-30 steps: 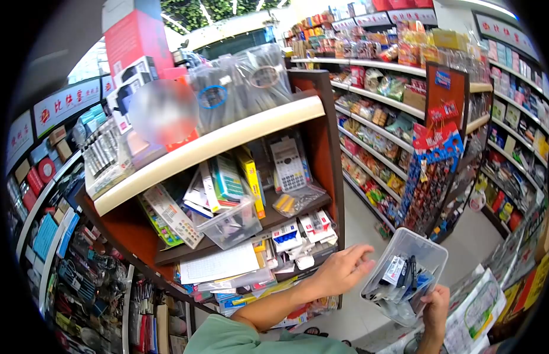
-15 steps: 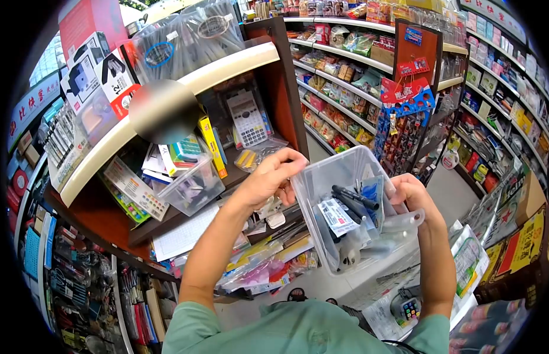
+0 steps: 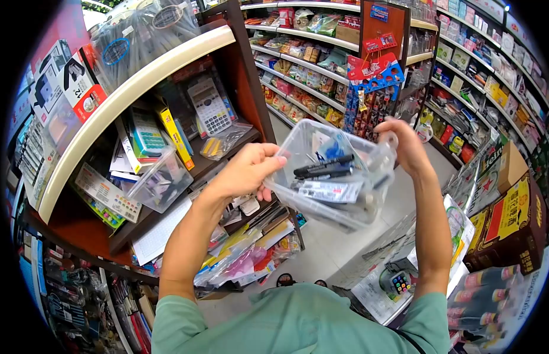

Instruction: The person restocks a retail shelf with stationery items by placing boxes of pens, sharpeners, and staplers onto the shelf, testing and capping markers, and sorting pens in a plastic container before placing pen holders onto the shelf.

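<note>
A clear plastic bin (image 3: pixel 298 141) is held in the air, tilted, in front of my body. Inside it lie black marker pens (image 3: pixel 324 167), a white labelled packet (image 3: pixel 330 192) and clear plastic wrappers. My left hand (image 3: pixel 248 171) grips the bin's left edge, thumb on the rim and fingers curled below. At the bin's right rim, my right hand (image 3: pixel 404 144) is raised with bent fingers; its fingertips are near the rim beside a clear plastic piece, and contact is hard to make out.
The wooden shelf unit (image 3: pixel 251 76) at left holds a calculator (image 3: pixel 209 106), another clear bin (image 3: pixel 162 183) and papers. Snack shelves (image 3: pixel 310 62) stand behind. Cardboard boxes (image 3: pixel 507 224) and bottles (image 3: pixel 484 295) are at right, with tiled floor (image 3: pixel 316 253) between.
My left hand has come to the bin and taken its left edge. The bin has risen, moved left and turned. My right hand has shifted up to its upper right rim.
</note>
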`<state>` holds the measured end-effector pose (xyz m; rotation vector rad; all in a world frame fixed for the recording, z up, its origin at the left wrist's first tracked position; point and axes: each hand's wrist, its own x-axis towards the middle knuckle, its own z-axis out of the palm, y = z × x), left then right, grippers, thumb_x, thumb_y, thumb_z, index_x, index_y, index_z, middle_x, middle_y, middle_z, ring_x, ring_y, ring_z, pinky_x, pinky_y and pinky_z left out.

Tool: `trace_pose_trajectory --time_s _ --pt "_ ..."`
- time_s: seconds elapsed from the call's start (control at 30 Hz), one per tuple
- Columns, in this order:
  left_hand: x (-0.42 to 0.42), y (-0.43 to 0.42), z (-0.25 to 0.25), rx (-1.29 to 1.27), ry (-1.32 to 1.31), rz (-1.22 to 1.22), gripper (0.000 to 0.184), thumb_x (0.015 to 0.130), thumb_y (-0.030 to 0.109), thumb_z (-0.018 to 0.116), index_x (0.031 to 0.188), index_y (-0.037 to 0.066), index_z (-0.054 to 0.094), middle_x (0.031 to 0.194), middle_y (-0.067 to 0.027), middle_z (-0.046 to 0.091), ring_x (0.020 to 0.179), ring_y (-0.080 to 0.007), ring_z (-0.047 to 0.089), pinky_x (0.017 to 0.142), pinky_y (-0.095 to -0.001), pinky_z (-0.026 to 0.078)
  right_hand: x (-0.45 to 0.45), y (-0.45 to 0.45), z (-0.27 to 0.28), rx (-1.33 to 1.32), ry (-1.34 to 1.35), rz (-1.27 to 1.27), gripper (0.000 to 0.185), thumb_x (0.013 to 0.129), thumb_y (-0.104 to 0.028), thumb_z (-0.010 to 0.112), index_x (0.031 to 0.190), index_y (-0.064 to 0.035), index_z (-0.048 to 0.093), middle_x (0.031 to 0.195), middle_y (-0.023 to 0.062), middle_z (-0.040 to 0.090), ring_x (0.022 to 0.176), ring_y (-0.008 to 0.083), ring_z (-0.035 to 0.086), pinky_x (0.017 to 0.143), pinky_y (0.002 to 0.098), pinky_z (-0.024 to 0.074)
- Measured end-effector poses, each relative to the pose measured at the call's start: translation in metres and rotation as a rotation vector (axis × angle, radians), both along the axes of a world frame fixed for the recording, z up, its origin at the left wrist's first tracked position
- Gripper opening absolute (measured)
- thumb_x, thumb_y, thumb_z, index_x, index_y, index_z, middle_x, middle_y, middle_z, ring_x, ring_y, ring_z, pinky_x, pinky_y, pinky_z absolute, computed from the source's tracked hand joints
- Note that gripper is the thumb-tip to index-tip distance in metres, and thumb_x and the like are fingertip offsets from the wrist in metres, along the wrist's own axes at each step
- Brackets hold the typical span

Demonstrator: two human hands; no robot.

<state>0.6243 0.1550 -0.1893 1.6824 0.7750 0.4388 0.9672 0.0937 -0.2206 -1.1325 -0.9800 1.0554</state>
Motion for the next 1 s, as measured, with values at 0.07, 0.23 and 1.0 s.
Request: trace_pose_trajectory --time_s 0.07,0.23,1.0 --pt "-0.001 0.002 0.008 -0.001 -0.043 0.049 0.035 0.095 0.023 0.054 0.118 -0.003 0.059 0.077 -0.0064 0.066 0.044 -0.0095 0.057 0.040 -0.0213 0.047 0.014 -0.021 0.011 0.100 -0.019 -0.151 0.029 0.096 -0.032 0.048 0.093 -0.0052 0.060 0.062 0.0003 0.054 0.051 0.0071 0.047 0.047 0.0209 0.0367" --pt "0.010 0.015 0.040 -0.016 -0.198 0.211 0.028 0.094 0.021 0.056 0.103 -0.005 0.061 0.055 -0.0039 0.055 0.039 -0.0124 0.056 0.034 -0.0239 0.043 -0.046 -0.083 0.048 0.591 -0.456 -0.194 0.036 0.083 -0.006 0.065 0.117 -0.0005 0.055 0.069 0.0014 0.054 0.055 0.0058 0.047 0.049 0.0193 0.0367" --pt "-0.016 -0.014 0.260 0.649 -0.106 0.458 0.045 0.091 0.034 0.058 0.108 -0.008 0.061 0.078 -0.0162 0.066 0.069 -0.0252 0.068 0.061 -0.0337 0.056 -0.059 -0.015 0.230 0.758 -1.065 -0.362 0.027 0.093 -0.023 0.065 0.111 -0.0095 0.049 0.062 -0.0043 0.053 0.049 0.0003 0.043 0.042 0.0168 0.0273"
